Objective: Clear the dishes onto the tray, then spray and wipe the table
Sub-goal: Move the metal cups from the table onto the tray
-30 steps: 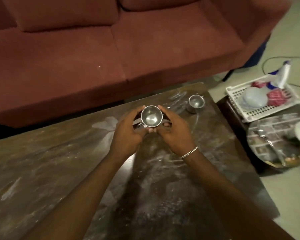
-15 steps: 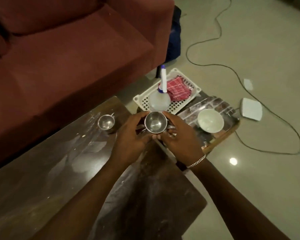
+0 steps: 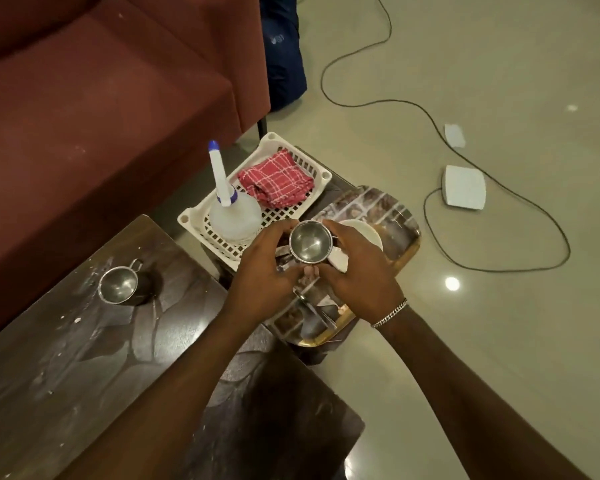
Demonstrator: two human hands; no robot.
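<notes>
Carried off the surface (image 3: 84, 358), the steel cup (image 3: 308, 244) hangs over the tray (image 3: 400, 216), left hand (image 3: 264, 271) and right hand (image 3: 357, 271) gripping it, likely for a steady set-down; another cup (image 3: 118, 285) waits at nine o'clock.

red-and-white checked cloth (image 3: 276, 182), white basket (image 3: 321, 176), maroon sofa (image 3: 101, 98)

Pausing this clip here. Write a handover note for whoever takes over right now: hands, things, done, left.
Left hand and right hand both grip one steel cup over the tray.
White bowl and a spoon lie on the tray; second steel cup stands on the table.
Spray bottle and red checked cloth sit in the white basket.
Done: bowl and spoon cleared. Left: set this cup down, fetch the second, then spray and wipe.
</notes>
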